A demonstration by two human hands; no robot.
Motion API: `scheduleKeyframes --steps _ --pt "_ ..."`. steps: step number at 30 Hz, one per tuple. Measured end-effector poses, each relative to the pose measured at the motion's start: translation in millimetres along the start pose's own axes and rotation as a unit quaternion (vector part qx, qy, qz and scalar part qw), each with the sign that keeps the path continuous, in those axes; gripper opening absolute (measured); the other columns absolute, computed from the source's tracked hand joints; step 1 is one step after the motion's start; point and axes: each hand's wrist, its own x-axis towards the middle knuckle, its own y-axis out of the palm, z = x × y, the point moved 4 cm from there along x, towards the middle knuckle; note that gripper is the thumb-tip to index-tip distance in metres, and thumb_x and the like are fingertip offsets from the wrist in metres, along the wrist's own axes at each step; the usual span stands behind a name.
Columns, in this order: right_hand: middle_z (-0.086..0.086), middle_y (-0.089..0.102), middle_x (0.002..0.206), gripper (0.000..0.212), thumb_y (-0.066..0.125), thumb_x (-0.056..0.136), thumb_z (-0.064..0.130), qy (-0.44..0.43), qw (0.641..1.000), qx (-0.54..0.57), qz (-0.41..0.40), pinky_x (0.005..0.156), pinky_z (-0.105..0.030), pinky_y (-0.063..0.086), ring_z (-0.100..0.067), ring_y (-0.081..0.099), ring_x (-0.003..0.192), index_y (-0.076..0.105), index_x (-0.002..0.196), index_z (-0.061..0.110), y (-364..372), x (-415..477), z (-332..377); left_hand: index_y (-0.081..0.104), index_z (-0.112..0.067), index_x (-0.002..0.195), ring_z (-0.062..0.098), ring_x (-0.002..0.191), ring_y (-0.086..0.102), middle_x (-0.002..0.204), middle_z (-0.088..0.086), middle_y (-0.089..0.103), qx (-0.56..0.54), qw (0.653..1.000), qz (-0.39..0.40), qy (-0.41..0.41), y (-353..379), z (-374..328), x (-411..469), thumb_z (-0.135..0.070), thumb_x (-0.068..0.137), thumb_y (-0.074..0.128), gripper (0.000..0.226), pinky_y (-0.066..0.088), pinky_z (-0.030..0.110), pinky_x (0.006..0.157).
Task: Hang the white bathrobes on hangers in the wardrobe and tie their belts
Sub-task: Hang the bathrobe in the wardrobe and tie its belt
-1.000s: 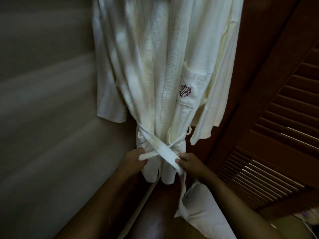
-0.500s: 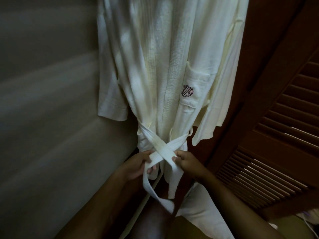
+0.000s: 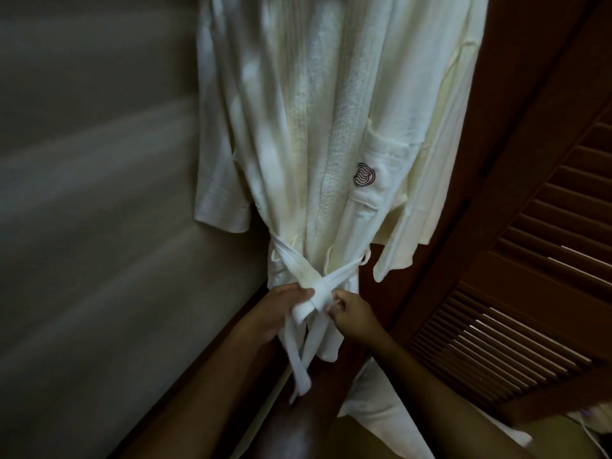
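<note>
A white bathrobe (image 3: 318,144) hangs in the wardrobe, with a dark logo (image 3: 364,175) on its chest pocket. Its white belt (image 3: 298,266) wraps the waist and crosses at the front. My left hand (image 3: 281,309) grips the crossed belt from the left. My right hand (image 3: 351,314) pinches the belt at the crossing from the right. Two belt ends (image 3: 298,362) dangle below my hands. The hanger is out of view above.
A grey wall (image 3: 99,226) stands on the left. A brown louvred wardrobe door (image 3: 530,276) is open on the right. More white fabric (image 3: 397,422) lies low between my forearms. The dark wooden wardrobe floor edge (image 3: 231,326) runs below the robe.
The belt ends were held apart and crossed; both hands have since come together at the crossing, wrapping one end over, and the loose ends now hang straight down.
</note>
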Motion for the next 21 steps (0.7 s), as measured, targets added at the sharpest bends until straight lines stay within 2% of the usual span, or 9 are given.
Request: scheduleKeyframes --steps 3,8,10,12,14,16,18,20,21 --pt "-0.002 0.068 0.078 0.017 0.053 0.097 0.008 0.076 0.972 0.222 0.018 0.074 -0.042 0.058 -0.021 0.068 0.072 0.064 0.088 0.017 13.8 3.7 4.0 0.074 -0.005 0.116 0.034 0.11 0.07 0.108 0.015 0.076 -0.016 0.999 -0.028 -0.001 2.4 0.6 -1.5 -0.029 0.097 0.069 0.031 0.051 0.047 0.106" --pt "-0.025 0.068 0.123 0.039 0.038 0.095 -0.009 0.192 0.807 0.556 0.054 0.106 -0.054 0.05 -0.041 0.066 0.117 0.057 0.127 0.002 27.0 13.1 8.9 0.069 -0.007 0.113 0.022 0.094 0.07 0.102 0.006 0.074 -0.04 0.999 -0.015 -0.006 6.0 4.5 -5.0 -0.026 0.1 0.065 0.023 0.057 0.039 0.091" --pt "-0.026 0.068 0.121 0.039 0.036 0.087 -0.013 0.207 0.767 0.605 0.05 0.108 -0.055 0.048 -0.045 0.064 0.118 0.056 0.119 -0.005 21.9 14.8 7.3 0.073 -0.005 0.109 0.022 0.092 0.07 0.109 0.012 0.074 -0.025 0.998 -0.053 -0.008 7.4 8.9 -0.8 -0.025 0.098 0.067 0.024 0.055 0.037 0.094" --pt "-0.026 0.068 0.116 0.033 0.039 0.082 -0.01 0.189 0.759 0.621 0.047 0.105 -0.053 0.05 -0.044 0.066 0.114 0.056 0.109 -0.003 14.8 14.1 8.0 0.073 -0.01 0.096 0.016 0.085 0.069 0.107 0.011 0.075 0.011 0.993 -0.115 -0.006 6.9 14.2 2.6 -0.022 0.098 0.067 0.013 0.052 0.037 0.098" --pt "-0.024 0.068 0.114 0.035 0.042 0.081 -0.012 0.16 0.779 0.603 0.061 0.097 -0.049 0.056 -0.038 0.069 0.108 0.057 0.111 -0.002 8.7 17.6 3.6 0.072 -0.016 0.096 0.013 0.082 0.072 0.092 0.001 0.077 0.008 0.994 -0.105 -0.005 11.2 14.3 1.4 -0.023 0.098 0.068 0.008 0.057 0.041 0.094" --pt "-0.016 0.073 0.102 0.038 0.048 0.083 -0.015 0.092 0.886 0.445 0.095 0.082 -0.037 0.059 -0.026 0.07 0.096 0.067 0.11 0.005 0.5 16.2 2.3 0.073 -0.008 0.111 0.027 0.097 0.074 0.1 0.01 0.078 0.004 0.996 -0.093 -0.007 9.0 11.1 3.9 -0.033 0.091 0.074 0.031 0.055 0.051 0.099" --pt "0.005 0.071 0.083 0.025 0.062 0.088 -0.005 -0.001 0.974 0.173 0.143 0.073 -0.023 0.053 -0.003 0.067 0.078 0.072 0.095 0.017 -2.5 12.1 0.9 0.073 -0.008 0.12 0.037 0.11 0.07 0.113 0.018 0.075 0.009 0.998 -0.069 0.001 6.1 8.4 7.4 -0.043 0.082 0.082 0.052 0.049 0.057 0.106" --pt "0.013 0.07 0.088 0.006 0.072 0.092 0.023 -0.071 0.986 -0.026 0.15 0.076 -0.022 0.048 0.004 0.062 0.075 0.075 0.097 0.021 -0.8 11.2 -7.4 0.072 -0.013 0.122 0.034 0.112 0.07 0.116 0.015 0.075 0.01 0.999 -0.04 0.003 5.9 8.0 10.1 -0.038 0.087 0.078 0.043 0.05 0.054 0.106" --pt "0.011 0.071 0.092 0.02 0.073 0.09 0.037 -0.095 0.986 -0.078 0.113 0.078 -0.022 0.047 0.004 0.061 0.079 0.077 0.1 0.019 -2.3 13.6 -12.5 0.072 -0.014 0.121 0.031 0.109 0.072 0.114 0.013 0.076 0.021 0.999 -0.035 -0.003 6.4 6.6 8.1 -0.031 0.09 0.076 0.036 0.052 0.051 0.104"
